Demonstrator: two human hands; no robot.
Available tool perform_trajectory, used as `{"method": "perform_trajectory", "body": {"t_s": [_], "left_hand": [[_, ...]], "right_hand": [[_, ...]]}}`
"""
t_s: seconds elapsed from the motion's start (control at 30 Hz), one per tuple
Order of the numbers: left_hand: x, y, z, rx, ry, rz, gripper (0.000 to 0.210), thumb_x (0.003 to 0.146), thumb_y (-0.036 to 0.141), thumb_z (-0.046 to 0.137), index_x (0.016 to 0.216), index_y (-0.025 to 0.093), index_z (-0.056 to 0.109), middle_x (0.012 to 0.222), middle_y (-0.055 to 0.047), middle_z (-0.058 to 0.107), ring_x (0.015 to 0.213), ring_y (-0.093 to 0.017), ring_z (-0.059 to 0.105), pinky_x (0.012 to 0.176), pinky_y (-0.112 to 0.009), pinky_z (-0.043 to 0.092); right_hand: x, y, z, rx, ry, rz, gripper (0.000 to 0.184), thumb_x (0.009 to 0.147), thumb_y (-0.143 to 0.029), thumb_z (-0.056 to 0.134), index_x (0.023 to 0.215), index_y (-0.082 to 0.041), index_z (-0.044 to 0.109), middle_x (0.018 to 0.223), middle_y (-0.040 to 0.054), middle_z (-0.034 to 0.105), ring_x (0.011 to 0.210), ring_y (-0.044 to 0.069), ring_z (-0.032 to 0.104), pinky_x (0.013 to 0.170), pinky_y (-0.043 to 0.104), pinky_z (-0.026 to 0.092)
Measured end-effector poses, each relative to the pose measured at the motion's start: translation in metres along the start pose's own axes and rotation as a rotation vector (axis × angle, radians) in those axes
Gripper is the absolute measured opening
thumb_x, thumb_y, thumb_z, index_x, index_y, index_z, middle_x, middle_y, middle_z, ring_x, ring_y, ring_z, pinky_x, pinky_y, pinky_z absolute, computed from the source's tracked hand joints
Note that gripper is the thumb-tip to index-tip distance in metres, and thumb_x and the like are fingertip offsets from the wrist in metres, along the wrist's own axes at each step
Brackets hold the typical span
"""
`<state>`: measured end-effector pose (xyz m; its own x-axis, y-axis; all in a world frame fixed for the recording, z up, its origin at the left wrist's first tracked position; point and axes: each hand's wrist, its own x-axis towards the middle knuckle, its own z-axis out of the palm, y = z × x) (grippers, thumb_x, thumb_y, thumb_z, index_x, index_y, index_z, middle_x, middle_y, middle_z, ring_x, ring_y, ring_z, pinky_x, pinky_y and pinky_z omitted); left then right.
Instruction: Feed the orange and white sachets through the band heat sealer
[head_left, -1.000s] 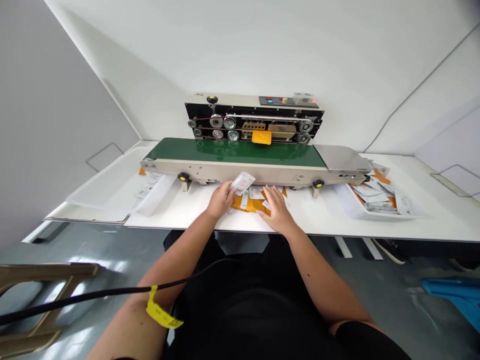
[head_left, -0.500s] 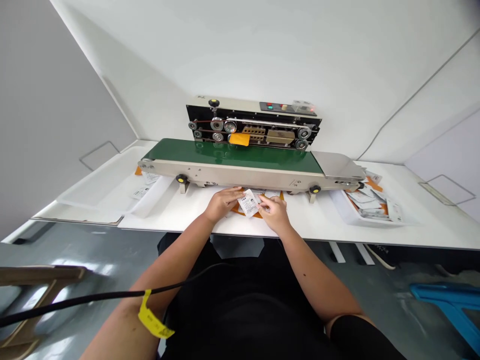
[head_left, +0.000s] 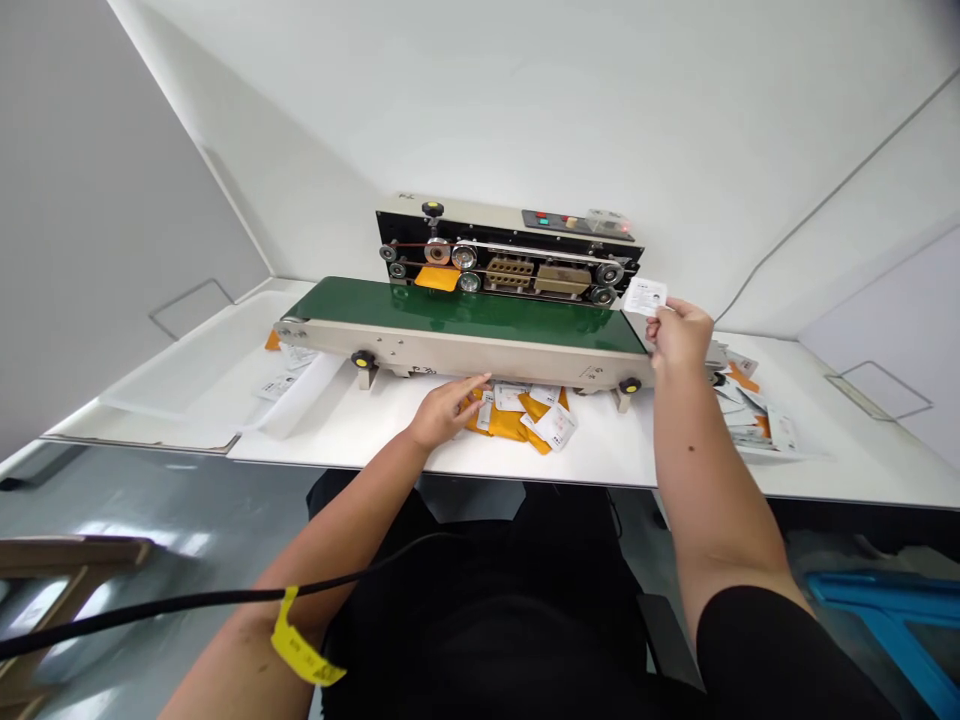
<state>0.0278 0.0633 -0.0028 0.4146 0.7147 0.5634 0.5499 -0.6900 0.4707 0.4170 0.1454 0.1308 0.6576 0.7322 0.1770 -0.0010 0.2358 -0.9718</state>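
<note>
My right hand (head_left: 681, 332) pinches a small white printed sachet (head_left: 645, 296) by its lower right corner, raised at the right end of the sealing machine (head_left: 510, 250). Beside a pile of orange and white sachets (head_left: 510, 422) on the table, my left hand (head_left: 444, 412) rests with its fingers stretched out, holding nothing. An orange sachet (head_left: 437, 278) is caught in the machine's rollers toward the left, above the green conveyor belt (head_left: 465, 310).
A white bin of sachets (head_left: 750, 425) stands on the right, partly behind my forearm. At the left is a translucent tray (head_left: 300, 400) with a few sachets. A black cable (head_left: 187, 597) with a yellow tag crosses my left arm.
My right hand has carried the white sachet from the pile up and right to the machine's end. My left hand stayed near the pile. The orange sachet moved left through the rollers.
</note>
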Motion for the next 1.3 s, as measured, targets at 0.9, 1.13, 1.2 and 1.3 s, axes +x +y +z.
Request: {"method": "perform_trajectory", "body": {"t_s": [0.9, 1.13, 1.2, 1.3], "left_hand": [[0.007, -0.011, 0.010, -0.015, -0.271, 0.125, 0.053, 0.086, 0.050, 0.079, 0.132, 0.026, 0.072, 0.138, -0.011, 0.070, 0.131, -0.030, 0.064, 0.117, -0.052, 0.047], [0.007, -0.013, 0.006, -0.115, -0.263, 0.117, 0.054, 0.084, 0.047, 0.083, 0.132, 0.026, 0.071, 0.134, -0.012, 0.072, 0.127, -0.029, 0.067, 0.112, -0.049, 0.053], [0.004, -0.014, 0.006, -0.109, -0.254, 0.093, 0.051, 0.085, 0.046, 0.081, 0.130, 0.025, 0.072, 0.132, -0.013, 0.073, 0.123, -0.029, 0.069, 0.110, -0.048, 0.054], [0.001, -0.014, 0.006, -0.084, -0.253, 0.088, 0.047, 0.088, 0.046, 0.078, 0.129, 0.023, 0.073, 0.135, -0.014, 0.071, 0.127, -0.030, 0.067, 0.112, -0.048, 0.053]], "right_hand": [[-0.230, 0.109, 0.001, -1.053, -0.927, -0.623, 0.058, 0.099, -0.047, 0.055, 0.152, -0.025, 0.053, 0.165, 0.0076, 0.042, 0.152, 0.036, 0.035, 0.126, 0.058, 0.022], [-0.230, 0.117, -0.001, -0.999, -0.881, -0.665, 0.046, 0.102, -0.035, 0.053, 0.146, -0.026, 0.060, 0.162, 0.0067, 0.048, 0.150, 0.035, 0.041, 0.124, 0.060, 0.029], [-0.230, 0.117, -0.001, -0.999, -0.883, -0.659, 0.046, 0.101, -0.035, 0.053, 0.146, -0.026, 0.060, 0.162, 0.0064, 0.048, 0.150, 0.035, 0.042, 0.124, 0.060, 0.029], [-0.230, 0.115, 0.000, -0.997, -0.879, -0.649, 0.046, 0.102, -0.036, 0.052, 0.146, -0.026, 0.060, 0.162, 0.0066, 0.048, 0.150, 0.034, 0.041, 0.124, 0.058, 0.028]]}}
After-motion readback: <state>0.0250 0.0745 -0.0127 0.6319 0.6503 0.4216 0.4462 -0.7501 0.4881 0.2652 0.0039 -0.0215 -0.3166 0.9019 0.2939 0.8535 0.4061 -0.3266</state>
